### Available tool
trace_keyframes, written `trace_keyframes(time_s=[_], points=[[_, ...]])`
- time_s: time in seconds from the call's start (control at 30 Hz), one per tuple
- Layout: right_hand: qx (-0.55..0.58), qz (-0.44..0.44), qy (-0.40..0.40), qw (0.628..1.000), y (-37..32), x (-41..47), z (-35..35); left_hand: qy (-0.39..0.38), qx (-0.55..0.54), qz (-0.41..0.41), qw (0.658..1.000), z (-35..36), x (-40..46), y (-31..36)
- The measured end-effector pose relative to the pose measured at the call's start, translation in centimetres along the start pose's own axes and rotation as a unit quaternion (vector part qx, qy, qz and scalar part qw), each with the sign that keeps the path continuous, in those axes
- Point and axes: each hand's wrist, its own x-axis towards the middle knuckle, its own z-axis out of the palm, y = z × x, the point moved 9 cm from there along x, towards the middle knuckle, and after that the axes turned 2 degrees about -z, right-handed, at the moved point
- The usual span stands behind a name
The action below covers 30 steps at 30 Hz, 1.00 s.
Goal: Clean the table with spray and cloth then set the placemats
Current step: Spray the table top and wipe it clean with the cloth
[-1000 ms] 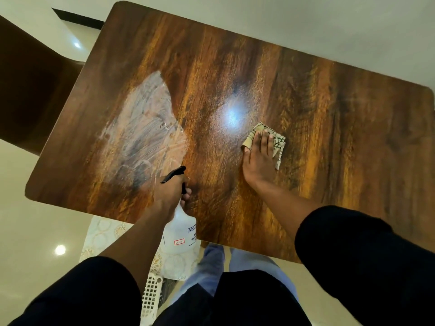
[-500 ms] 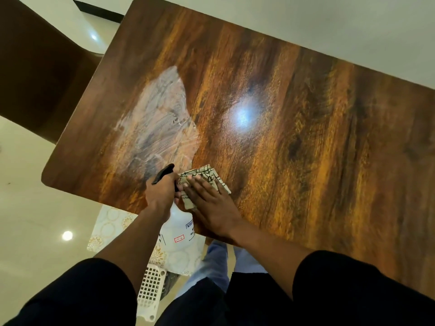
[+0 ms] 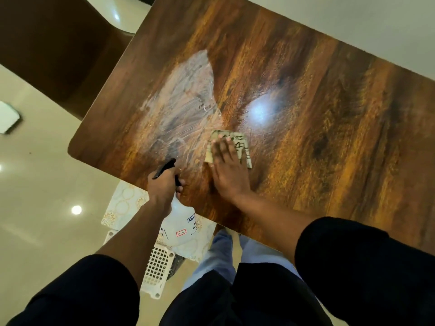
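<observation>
A dark glossy wooden table [image 3: 317,109] fills the view, with a whitish wet smear [image 3: 186,97] on its left half. My right hand [image 3: 227,170] presses flat with straight fingers on a folded beige cloth with black lines [image 3: 242,143], just right of the smear. My left hand [image 3: 163,184] grips the black trigger head of a clear white spray bottle [image 3: 180,225], held at the table's near edge with its body hanging below the tabletop.
White placemats with gold circle patterns [image 3: 122,203] lie on a white lattice stool or basket [image 3: 156,269] below the table's near edge. A dark brown chair [image 3: 56,43] stands at the far left. Glossy beige floor surrounds the table.
My right hand slid the cloth from the table's middle to the near edge beside the bottle, then back out to the smear's right edge. The left hand kept the bottle in place.
</observation>
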Motion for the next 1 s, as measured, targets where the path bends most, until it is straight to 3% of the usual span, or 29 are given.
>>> trace_keyframes(time_s=[0.1, 0.3, 0.5, 0.63, 0.73, 0.87, 1.0], points=[[-0.038, -0.145, -0.017, 0.989, -5.1, -2.4, 2.3, 0.018, -0.021, -0.016, 0.999, -1.2, 0.1, -0.7], [-0.103, -0.259, -0.074, 0.958, -4.6, -1.3, 2.3, 0.029, -0.033, -0.022, 0.999, -2.3, 0.3, -1.3], [-0.055, -0.022, -0.018, 0.998, 1.7, 4.8, -2.5, 0.028, -0.054, -0.018, 0.998, -2.6, 0.3, -1.3], [-0.049, 0.018, -0.005, 0.999, -0.5, 4.4, -1.9, 0.029, -0.072, -0.010, 0.997, -3.0, 0.3, -0.6], [-0.046, -0.102, -0.029, 0.993, -6.1, 2.2, 0.9, 0.040, -0.065, -0.001, 0.997, -3.8, 0.7, -0.1], [-0.091, -0.268, -0.042, 0.958, -10.8, -0.9, 3.9, 0.064, -0.058, 0.013, 0.996, -5.2, 1.6, 0.3], [-0.102, -0.283, -0.056, 0.952, -9.8, 1.5, 2.9, 0.063, -0.052, 0.001, 0.997, -5.9, 1.9, 0.1]])
